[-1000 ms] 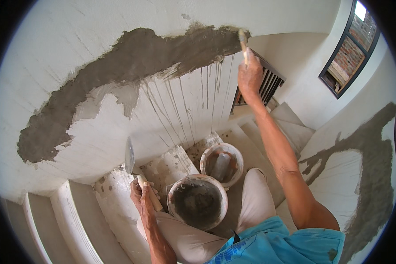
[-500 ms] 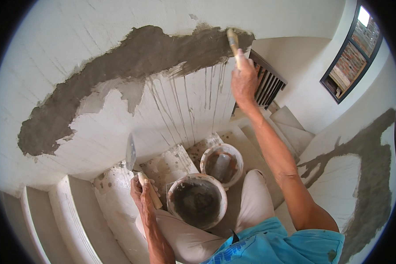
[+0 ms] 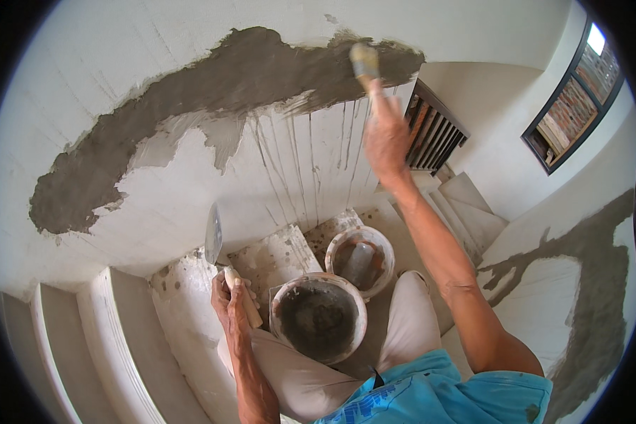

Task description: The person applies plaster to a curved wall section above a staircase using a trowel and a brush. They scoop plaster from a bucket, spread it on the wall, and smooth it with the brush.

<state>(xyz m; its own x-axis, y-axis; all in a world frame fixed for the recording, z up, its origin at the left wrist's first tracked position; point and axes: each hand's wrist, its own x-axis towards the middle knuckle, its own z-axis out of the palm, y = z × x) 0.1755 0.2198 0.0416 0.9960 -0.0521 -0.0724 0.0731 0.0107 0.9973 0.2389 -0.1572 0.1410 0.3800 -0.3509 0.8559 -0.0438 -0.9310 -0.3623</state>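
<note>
My right hand (image 3: 386,138) is raised, gripping a wooden-handled paintbrush (image 3: 364,62) whose blurred pale bristles are at the upper right part of a long, irregular dark grey mortar patch (image 3: 177,99) on the white wall. Thin grey drips run down beneath the patch. Low at left of centre, my left hand (image 3: 230,304) grips the wooden handle of a metal trowel (image 3: 214,233), its blade pointing up. Beside it, between my legs, a round bucket (image 3: 360,318) contains dark grey mix. Behind that, a smaller bucket (image 3: 386,261) has a grey cylindrical object inside.
Plain steps (image 3: 131,339) descend at the lower left; mortar-spattered steps surround the buckets. More steps turn at the right below a dark railing (image 3: 438,131). A dark-framed window (image 3: 572,99) shows brickwork. The curved right wall carries another grey patch (image 3: 593,283).
My right hand and the brush have moved left along the upper patch, the brush now more upright. The view has shifted slightly. My left hand still holds the trowel.
</note>
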